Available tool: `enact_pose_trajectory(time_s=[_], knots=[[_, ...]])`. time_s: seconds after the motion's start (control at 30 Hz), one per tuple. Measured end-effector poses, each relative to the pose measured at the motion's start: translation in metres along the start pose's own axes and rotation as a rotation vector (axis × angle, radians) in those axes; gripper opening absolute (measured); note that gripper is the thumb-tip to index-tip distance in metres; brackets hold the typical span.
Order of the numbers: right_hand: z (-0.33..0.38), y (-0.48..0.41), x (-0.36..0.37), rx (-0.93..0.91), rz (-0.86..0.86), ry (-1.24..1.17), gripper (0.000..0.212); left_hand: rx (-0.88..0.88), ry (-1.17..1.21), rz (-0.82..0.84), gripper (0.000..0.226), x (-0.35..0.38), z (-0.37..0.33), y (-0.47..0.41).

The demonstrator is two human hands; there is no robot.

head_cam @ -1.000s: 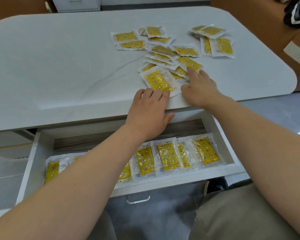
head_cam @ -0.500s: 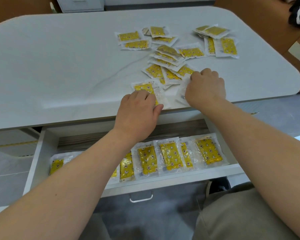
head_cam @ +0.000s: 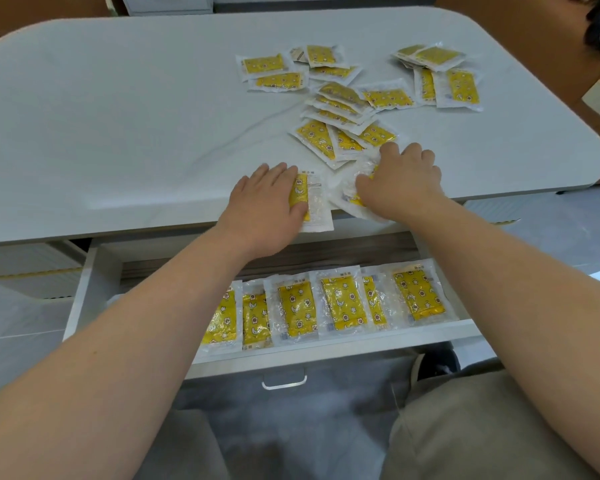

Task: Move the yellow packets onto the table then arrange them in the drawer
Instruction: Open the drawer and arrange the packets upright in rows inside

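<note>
The left packet [head_cam: 313, 202] is seen lying flat at the near edge of the table [head_cam: 118, 116], its near end reaching just over that edge. It is pressed down by the left hand [head_cam: 265, 202], whose fingers are held straight and flat on the packet's left half; nothing is gripped by that hand. Just to the right, the right packet [head_cam: 352, 188] is covered by the right hand [head_cam: 400, 181], whose fingers are bent over it and whose thumb is laid across its wrapper, so that it is held under the curled hand. The two packets lie close together but apart. Beyond the hands, the loose packets [head_cam: 340, 105] are scattered and partly overlapped across the far right of the table. Below the table edge, the drawer [head_cam: 326, 349] is pulled open, and a row of packets [head_cam: 342, 303] is laid side by side along its front. A metal handle [head_cam: 284, 382] is fixed under the drawer front.
</note>
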State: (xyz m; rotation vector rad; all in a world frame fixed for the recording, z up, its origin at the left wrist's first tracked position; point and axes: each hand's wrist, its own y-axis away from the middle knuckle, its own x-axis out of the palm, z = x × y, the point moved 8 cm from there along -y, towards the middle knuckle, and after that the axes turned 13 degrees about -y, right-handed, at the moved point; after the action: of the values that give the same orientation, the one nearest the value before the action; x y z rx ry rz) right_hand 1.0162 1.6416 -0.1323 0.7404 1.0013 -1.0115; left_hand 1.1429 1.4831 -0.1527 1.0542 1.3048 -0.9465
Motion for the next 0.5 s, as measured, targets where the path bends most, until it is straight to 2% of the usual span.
enact_pose_trajectory(time_s=[0.17,0.3,0.4,0.5], knots=[[0.013,0.002,-0.003,0.002,0.148,-0.301,0.066,-0.024,-0.023,-0.029,0.074,-0.014,0.002,0.005],[0.032,0.017,0.001,-0.199,0.308,-0.163,0.07,-0.051,-0.036,-0.015,0.073,-0.016,0.005,0.008],[0.042,0.026,-0.002,-0.328,0.386,-0.078,0.05,-0.035,-0.053,-0.054,0.051,-0.019,0.001,0.013],[0.039,0.036,-0.002,-0.301,0.547,-0.046,0.032,0.036,0.046,-0.006,0.019,-0.022,-0.008,0.021]])
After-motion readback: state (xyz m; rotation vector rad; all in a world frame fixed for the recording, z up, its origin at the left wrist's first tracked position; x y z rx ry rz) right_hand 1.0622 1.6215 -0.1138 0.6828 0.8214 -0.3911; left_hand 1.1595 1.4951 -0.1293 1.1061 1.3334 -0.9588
